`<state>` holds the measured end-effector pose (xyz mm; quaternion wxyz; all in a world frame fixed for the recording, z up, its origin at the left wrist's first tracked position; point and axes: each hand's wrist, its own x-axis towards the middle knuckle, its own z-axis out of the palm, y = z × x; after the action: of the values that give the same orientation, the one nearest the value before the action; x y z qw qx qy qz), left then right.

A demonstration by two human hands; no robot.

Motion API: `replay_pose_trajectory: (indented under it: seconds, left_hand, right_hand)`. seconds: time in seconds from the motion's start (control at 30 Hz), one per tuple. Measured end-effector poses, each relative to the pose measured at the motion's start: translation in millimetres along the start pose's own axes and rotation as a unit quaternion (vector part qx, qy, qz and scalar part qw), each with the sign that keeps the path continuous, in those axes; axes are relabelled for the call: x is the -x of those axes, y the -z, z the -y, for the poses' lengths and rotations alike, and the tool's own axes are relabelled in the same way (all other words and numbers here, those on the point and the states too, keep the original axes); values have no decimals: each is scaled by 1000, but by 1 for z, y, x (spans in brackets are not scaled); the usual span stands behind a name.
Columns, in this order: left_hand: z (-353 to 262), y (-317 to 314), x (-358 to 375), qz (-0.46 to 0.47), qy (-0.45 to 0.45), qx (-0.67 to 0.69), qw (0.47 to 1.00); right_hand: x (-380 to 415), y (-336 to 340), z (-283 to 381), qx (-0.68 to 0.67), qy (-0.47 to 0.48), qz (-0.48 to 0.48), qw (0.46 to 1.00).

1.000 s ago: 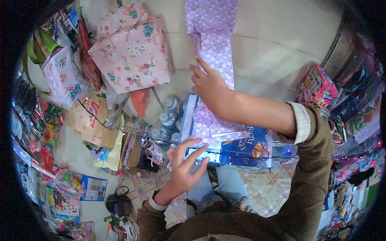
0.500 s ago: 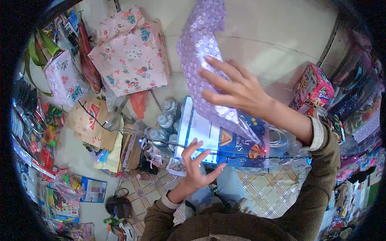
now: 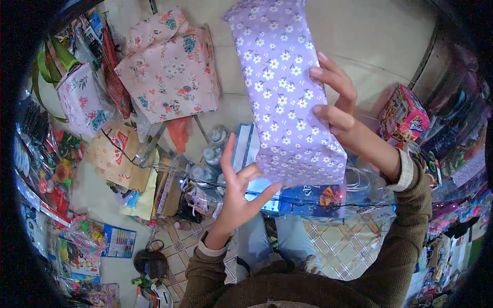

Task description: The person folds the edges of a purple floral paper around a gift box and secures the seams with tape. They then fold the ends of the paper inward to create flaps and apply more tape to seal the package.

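A purple package [image 3: 285, 97] patterned with small white flowers is held up over the table, its broad side facing me. My right hand [image 3: 339, 97] grips its right edge, with fingertips on the flowered surface. Beside the lower-left corner is my left hand [image 3: 239, 190], index finger pointing up and thumb stretched apart; some of its fingers touch or nearly touch the corner. Below the package lie a blue printed bag [image 3: 308, 195] and a white-and-blue sheet or box [image 3: 245, 149], both partly covered.
Pink flowered bags [image 3: 172, 77] stand at the back left, near a brown paper bag [image 3: 115, 159]. Clear bottles [image 3: 213, 154] stand left of the middle. A pink box [image 3: 405, 115] sits at the right. A dark wire [image 3: 359, 204] crosses in front.
The purple package has turned its broad face towards me and shifted right. My right hand has moved from its top to its right edge. My left hand has risen to its lower corner.
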<state>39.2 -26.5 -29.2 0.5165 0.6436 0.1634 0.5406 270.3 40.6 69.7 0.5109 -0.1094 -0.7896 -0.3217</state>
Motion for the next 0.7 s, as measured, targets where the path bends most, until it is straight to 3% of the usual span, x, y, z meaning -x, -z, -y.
replay_pose_trajectory:
  seconds: [0.13, 0.23, 0.33, 0.43, 0.6, 0.7]
  left_hand:
    - [-7, 0, 5, -33, -32, -61, 997]
    - [-5, 7, 2, -33, 33, -131, 990]
    - [-7, 9, 0, -75, 62, -107, 989]
    - [-6, 8, -3, -92, 28, -126, 987]
    - [-10, 16, -4, -85, 13, -328, 941]
    - [-9, 27, -2, -56, 25, -413, 908]
  right_hand:
    - [17, -5, -17, -7, 42, -2, 999]
    - [24, -8, -16, 16, 42, 25, 999]
    - [29, -8, -20, 32, 55, 49, 997]
    - [38, -10, -20, 51, 65, 60, 995]
    - [60, -5, -10, 151, 74, 134, 977]
    - [71, 5, -10, 201, -31, 238, 950]
